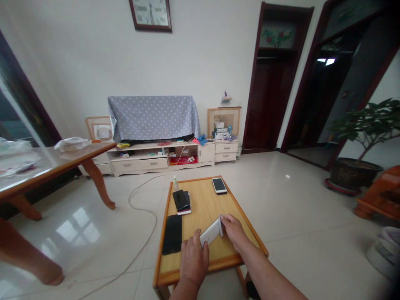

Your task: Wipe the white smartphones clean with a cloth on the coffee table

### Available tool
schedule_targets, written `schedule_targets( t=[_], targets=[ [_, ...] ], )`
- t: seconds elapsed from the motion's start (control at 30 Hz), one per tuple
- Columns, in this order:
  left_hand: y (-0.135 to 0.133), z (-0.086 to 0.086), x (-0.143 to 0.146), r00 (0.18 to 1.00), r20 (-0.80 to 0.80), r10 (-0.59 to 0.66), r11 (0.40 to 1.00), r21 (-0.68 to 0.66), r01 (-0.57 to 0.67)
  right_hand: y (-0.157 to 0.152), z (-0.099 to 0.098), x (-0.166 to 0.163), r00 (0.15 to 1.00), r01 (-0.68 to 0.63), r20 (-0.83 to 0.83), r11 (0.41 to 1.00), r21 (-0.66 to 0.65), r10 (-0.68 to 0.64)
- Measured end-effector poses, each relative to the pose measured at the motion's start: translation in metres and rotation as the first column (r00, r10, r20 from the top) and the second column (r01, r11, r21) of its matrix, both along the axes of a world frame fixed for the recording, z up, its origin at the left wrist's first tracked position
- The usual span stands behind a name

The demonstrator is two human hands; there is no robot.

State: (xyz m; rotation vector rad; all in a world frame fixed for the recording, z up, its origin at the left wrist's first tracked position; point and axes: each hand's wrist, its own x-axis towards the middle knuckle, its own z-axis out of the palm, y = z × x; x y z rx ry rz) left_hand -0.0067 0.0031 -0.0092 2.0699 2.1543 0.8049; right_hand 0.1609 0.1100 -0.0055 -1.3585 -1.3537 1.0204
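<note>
My left hand (194, 255) grips the near end of a silver phone (211, 233), its pale face turned up, tilted above a small wooden table (200, 196). At the phone's far end, the fingers of my right hand (233, 228) are closed on a thin greyish-white piece (221, 225); whether it is a cloth or something stiffer I cannot make out. Left of my hands lies a dark tablet (172, 234). Behind it is a stack of phones with a black phone (180, 200) on top. A white-framed phone (219, 185) lies near the far right corner.
A small clear bottle (175, 182) stands at the table's far left corner. A cable (153, 213) runs across the tiled floor. To the left is a larger wooden table (103, 146), and a low white cabinet (139, 165) stands along the wall. A potted plant (356, 175) is at right.
</note>
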Motion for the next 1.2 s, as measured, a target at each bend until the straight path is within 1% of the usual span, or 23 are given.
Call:
schedule_targets(
  t=[0.17, 0.27, 0.43, 0.53, 0.7, 0.77, 0.87, 0.93, 1.0, 1.13, 1.2],
  targets=[
    [-0.001, 0.006, -0.002, 0.998, 0.035, -0.051, 0.997, -0.054, 0.053, -0.004, 0.005, 0.001, 0.998, 0.041, 0.037, 0.998, 0.051, -0.043],
    [-0.002, 0.009, -0.003, 0.998, 0.041, -0.054, 0.995, -0.085, 0.058, -0.005, 0.007, 0.000, 0.998, 0.026, 0.058, 0.998, 0.066, -0.029],
    [-0.004, 0.009, -0.004, 0.997, 0.060, -0.038, 0.994, -0.100, 0.044, -0.006, 0.011, -0.004, 0.993, 0.003, 0.113, 0.998, 0.064, -0.010],
    [-0.004, 0.010, -0.006, 0.996, 0.086, -0.038, 0.993, -0.107, 0.047, -0.018, 0.016, -0.013, 0.987, -0.047, 0.160, 0.996, 0.078, 0.034],
    [-0.005, 0.014, -0.008, 0.994, 0.098, -0.056, 0.989, -0.129, 0.068, -0.042, 0.021, -0.037, 0.958, -0.202, 0.226, 0.976, 0.084, 0.179],
    [-0.005, 0.015, -0.009, 0.994, 0.096, -0.051, 0.988, -0.139, 0.064, -0.040, 0.023, -0.038, 0.951, -0.207, 0.248, 0.975, 0.077, 0.183],
    [-0.006, 0.013, -0.010, 0.993, 0.101, -0.053, 0.990, -0.121, 0.065, -0.029, 0.026, -0.031, 0.950, -0.154, 0.287, 0.984, 0.084, 0.124],
    [-0.006, 0.011, -0.011, 0.992, 0.107, -0.060, 0.992, -0.107, 0.071, -0.026, 0.028, -0.029, 0.943, -0.143, 0.316, 0.985, 0.097, 0.106],
    [-0.005, 0.008, -0.012, 0.992, 0.112, -0.062, 0.992, -0.100, 0.073, -0.032, 0.028, -0.034, 0.930, -0.180, 0.343, 0.977, 0.110, 0.133],
    [-0.004, 0.003, -0.016, 0.992, 0.112, -0.059, 0.992, -0.106, 0.071, -0.049, 0.025, -0.050, 0.898, -0.292, 0.376, 0.949, 0.119, 0.229],
    [-0.004, 0.002, -0.016, 0.992, 0.116, -0.057, 0.992, -0.103, 0.069, -0.046, 0.024, -0.049, 0.894, -0.298, 0.381, 0.948, 0.111, 0.236]
  ],
)
